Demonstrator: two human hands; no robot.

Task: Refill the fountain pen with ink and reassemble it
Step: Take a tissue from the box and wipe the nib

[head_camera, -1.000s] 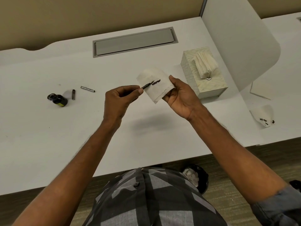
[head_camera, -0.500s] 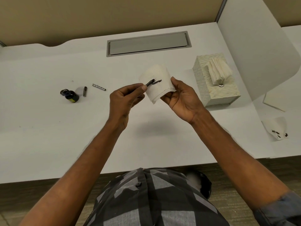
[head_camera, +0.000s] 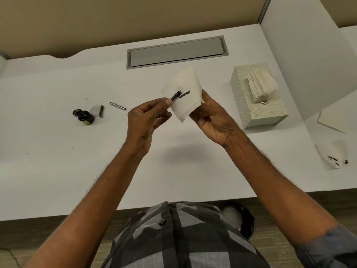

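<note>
My left hand pinches the pen's nib section between thumb and fingers, its dark tip lying against a white tissue. My right hand holds that tissue up above the desk, and black ink streaks mark the paper beside the nib. At the left of the desk stands an open dark ink bottle. Next to it lie a short dark pen part and a silver pen barrel.
A patterned tissue box with tissues sticking out stands at the right. A used, ink-stained tissue lies at the far right beyond a white divider panel. A grey cable hatch sits at the back of the white desk.
The nib has slid a little along the tissue, and the ink streaks look longer. Both hands stay raised together while the camera view has shifted.
</note>
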